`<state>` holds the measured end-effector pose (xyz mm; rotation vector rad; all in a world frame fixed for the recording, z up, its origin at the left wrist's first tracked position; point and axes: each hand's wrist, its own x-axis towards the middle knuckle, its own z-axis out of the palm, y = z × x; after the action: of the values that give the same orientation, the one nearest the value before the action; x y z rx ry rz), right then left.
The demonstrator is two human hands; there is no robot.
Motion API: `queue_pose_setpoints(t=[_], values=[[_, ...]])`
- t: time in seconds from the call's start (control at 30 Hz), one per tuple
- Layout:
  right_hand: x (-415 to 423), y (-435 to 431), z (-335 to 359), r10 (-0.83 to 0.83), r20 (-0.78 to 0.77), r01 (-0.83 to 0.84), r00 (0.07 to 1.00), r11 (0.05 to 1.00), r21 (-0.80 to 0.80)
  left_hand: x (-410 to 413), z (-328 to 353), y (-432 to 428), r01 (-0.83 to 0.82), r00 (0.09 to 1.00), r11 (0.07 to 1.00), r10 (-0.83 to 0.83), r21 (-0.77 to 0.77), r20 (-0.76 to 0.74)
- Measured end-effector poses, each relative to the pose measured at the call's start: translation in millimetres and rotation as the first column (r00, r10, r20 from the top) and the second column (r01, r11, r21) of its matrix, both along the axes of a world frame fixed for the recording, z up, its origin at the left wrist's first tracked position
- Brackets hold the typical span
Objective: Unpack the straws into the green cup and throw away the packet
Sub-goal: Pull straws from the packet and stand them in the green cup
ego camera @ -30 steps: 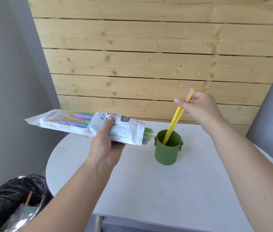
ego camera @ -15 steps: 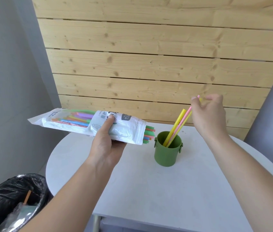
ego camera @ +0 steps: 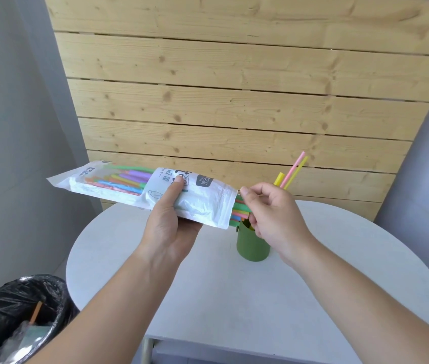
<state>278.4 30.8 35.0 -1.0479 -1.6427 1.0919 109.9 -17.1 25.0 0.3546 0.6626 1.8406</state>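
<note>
Three straws (ego camera: 293, 170) lean in the green cup (ego camera: 253, 248) on the white table (ego camera: 234, 298) as we go for more. Our left hand (ego camera: 168, 227) grips the packet (ego camera: 208, 206) round its middle, level, its open mouth just above the cup so each pull is short. Our right hand (ego camera: 274, 214) curls its fingers at the protruding straw ends (ego camera: 239, 212); whether it has pinched one, we cannot tell. Low at our left waits the black-lined bin (ego camera: 11, 311), for the emptied packet, we judge.
</note>
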Motion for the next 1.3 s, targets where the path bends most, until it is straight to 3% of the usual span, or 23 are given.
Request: queue_pose_setpoints(t=[0.27,0.43,0.63,1.3], values=[[5,3,6,-0.112,-0.106,0.104,0.988,0.991,-0.08,-7,0,1,-0.024,0.999,1.0,0.024,0.003,0.037],[0,-4,2,-0.019,-0.124,0.001,0.992,0.989,-0.147,-2,-3,2,-0.021,0.999,1.0,0.022,-0.013,0.025],[7,4,7,-0.095,-0.283,0.038,0.954,0.979,-0.202,-11,0,0,-0.054,0.997,0.998,0.055,-0.006,0.062],[59,25,15,-0.071,-0.28,0.018,0.957,0.982,-0.188,-15,0,6,-0.092,0.986,0.994,0.099,-0.06,0.137]])
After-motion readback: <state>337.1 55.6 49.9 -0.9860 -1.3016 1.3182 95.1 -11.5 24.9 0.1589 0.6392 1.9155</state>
